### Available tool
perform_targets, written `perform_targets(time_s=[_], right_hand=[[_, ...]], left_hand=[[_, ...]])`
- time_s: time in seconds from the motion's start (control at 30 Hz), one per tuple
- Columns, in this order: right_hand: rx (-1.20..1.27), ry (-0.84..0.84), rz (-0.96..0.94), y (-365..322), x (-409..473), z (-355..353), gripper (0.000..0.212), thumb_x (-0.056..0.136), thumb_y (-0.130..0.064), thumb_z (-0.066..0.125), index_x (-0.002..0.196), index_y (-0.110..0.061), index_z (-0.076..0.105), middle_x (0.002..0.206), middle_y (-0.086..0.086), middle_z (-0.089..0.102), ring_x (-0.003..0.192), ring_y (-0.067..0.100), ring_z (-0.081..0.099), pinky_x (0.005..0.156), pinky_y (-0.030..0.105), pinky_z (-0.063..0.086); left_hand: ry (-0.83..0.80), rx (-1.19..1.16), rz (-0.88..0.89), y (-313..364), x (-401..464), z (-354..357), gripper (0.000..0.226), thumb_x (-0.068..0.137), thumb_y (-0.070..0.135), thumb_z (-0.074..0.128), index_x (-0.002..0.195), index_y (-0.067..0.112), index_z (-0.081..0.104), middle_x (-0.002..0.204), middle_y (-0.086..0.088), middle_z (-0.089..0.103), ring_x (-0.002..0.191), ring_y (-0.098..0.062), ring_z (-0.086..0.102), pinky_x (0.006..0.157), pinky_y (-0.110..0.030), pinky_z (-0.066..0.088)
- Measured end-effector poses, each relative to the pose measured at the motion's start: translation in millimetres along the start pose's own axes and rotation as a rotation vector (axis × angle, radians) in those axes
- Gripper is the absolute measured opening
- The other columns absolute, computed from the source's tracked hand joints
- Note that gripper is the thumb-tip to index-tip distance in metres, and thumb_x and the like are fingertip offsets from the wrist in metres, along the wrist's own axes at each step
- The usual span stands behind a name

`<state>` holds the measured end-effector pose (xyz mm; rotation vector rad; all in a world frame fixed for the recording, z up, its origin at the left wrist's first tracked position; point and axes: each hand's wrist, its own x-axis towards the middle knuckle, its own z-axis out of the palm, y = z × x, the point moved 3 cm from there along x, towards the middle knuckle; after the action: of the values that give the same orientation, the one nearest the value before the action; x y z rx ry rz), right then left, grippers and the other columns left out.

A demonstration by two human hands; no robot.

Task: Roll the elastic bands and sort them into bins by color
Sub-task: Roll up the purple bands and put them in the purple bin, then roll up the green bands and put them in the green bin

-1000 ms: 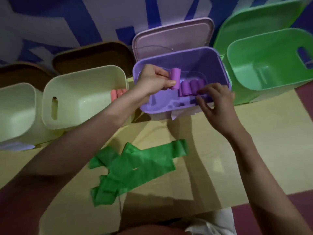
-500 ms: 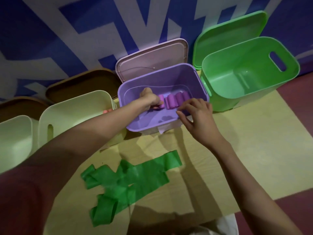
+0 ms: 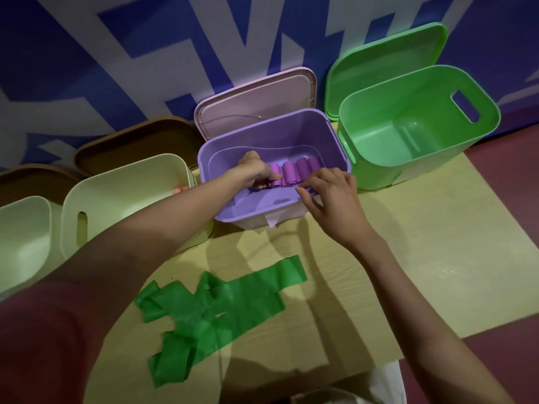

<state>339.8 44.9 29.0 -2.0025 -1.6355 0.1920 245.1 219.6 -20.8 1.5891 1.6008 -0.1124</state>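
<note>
While the left hand (image 3: 256,173) grips a purple roll (image 3: 274,177) inside the purple bin (image 3: 335,135) beside its row-mates, the right hand (image 3: 329,196) rests loose-fingered on the rim — green bands (image 3: 221,307) lie unrolled, green bin (image 3: 484,112) empty.
</note>
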Motion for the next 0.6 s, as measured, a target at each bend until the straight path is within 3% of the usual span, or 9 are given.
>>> perform_targets(time_s=[0.07, 0.13, 0.2, 0.3, 0.4, 0.5, 0.6], right_hand=[[-0.007, -0.014, 0.012, -1.0, 1.8, -1.4, 0.034, 0.094, -0.037, 0.045, 0.093, -0.013, 0.069, 0.09, 0.005, 0.061, 0.087, 0.027, 0.053, 0.08, 0.031, 0.024], [-0.002, -0.032, 0.025, -2.8, 3.1, -2.1, 0.023, 0.094, -0.029, 0.054, 0.1, -0.012, 0.068, 0.098, 0.008, 0.061, 0.092, 0.029, 0.052, 0.082, 0.033, 0.024], [0.023, -0.019, 0.027, -7.1, 3.1, -4.7, 0.02, 0.093, -0.023, 0.058, 0.107, -0.01, 0.065, 0.106, 0.01, 0.059, 0.097, 0.03, 0.051, 0.084, 0.033, 0.025], [0.17, 0.099, 0.004, -24.2, -1.3, -14.0, 0.022, 0.093, -0.016, 0.057, 0.113, -0.008, 0.062, 0.109, 0.011, 0.056, 0.096, 0.029, 0.052, 0.084, 0.039, 0.037], [0.349, 0.269, -0.047, -51.2, -15.6, -21.5, 0.023, 0.094, -0.006, 0.055, 0.115, 0.0, 0.059, 0.105, 0.013, 0.056, 0.092, 0.028, 0.055, 0.081, 0.039, 0.047], [0.441, 0.347, -0.062, -75.1, -37.9, -17.8, 0.021, 0.094, 0.001, 0.053, 0.114, 0.004, 0.059, 0.1, 0.012, 0.056, 0.086, 0.022, 0.056, 0.079, 0.026, 0.045], [0.485, 0.339, -0.038, -85.9, -60.0, -1.0, 0.02, 0.094, 0.002, 0.052, 0.112, 0.004, 0.059, 0.096, 0.009, 0.057, 0.082, 0.019, 0.056, 0.074, 0.024, 0.046]], left_hand=[[-0.004, 0.02, 0.022, -1.0, -1.1, -5.6, 0.048, 0.067, 0.026, 0.087, 0.078, 0.01, 0.043, 0.072, -0.008, 0.058, 0.065, -0.021, 0.057, 0.064, -0.039, 0.057], [-0.038, 0.005, 0.043, -3.0, -3.4, -13.6, 0.053, 0.067, 0.031, 0.086, 0.092, 0.007, 0.045, 0.081, -0.008, 0.057, 0.078, -0.023, 0.056, 0.071, -0.039, 0.054], [-0.084, -0.058, 0.053, -6.4, -8.4, -24.1, 0.057, 0.073, 0.034, 0.082, 0.104, 0.003, 0.046, 0.089, -0.01, 0.06, 0.078, -0.022, 0.059, 0.07, -0.037, 0.052], [-0.016, -0.043, 0.208, -9.1, -25.7, -46.7, 0.03, 0.086, 0.033, 0.069, 0.093, 0.005, 0.059, 0.084, -0.011, 0.065, 0.064, -0.014, 0.061, 0.062, -0.03, 0.051], [0.184, -0.112, 0.476, -22.7, -62.6, -67.9, 0.011, 0.087, 0.02, 0.065, 0.077, 0.017, 0.064, 0.07, -0.003, 0.066, 0.063, -0.015, 0.063, 0.069, -0.035, 0.055], [0.286, -0.311, 0.655, -51.4, -120.2, -74.7, 0.011, 0.084, 0.016, 0.065, 0.077, 0.023, 0.06, 0.072, -0.001, 0.065, 0.064, -0.014, 0.064, 0.063, -0.028, 0.052], [0.256, -0.425, 0.739, -88.3, -164.1, -69.8, 0.003, 0.087, 0.01, 0.063, 0.088, 0.014, 0.062, 0.077, -0.005, 0.067, 0.068, -0.018, 0.064, 0.063, -0.03, 0.052]])
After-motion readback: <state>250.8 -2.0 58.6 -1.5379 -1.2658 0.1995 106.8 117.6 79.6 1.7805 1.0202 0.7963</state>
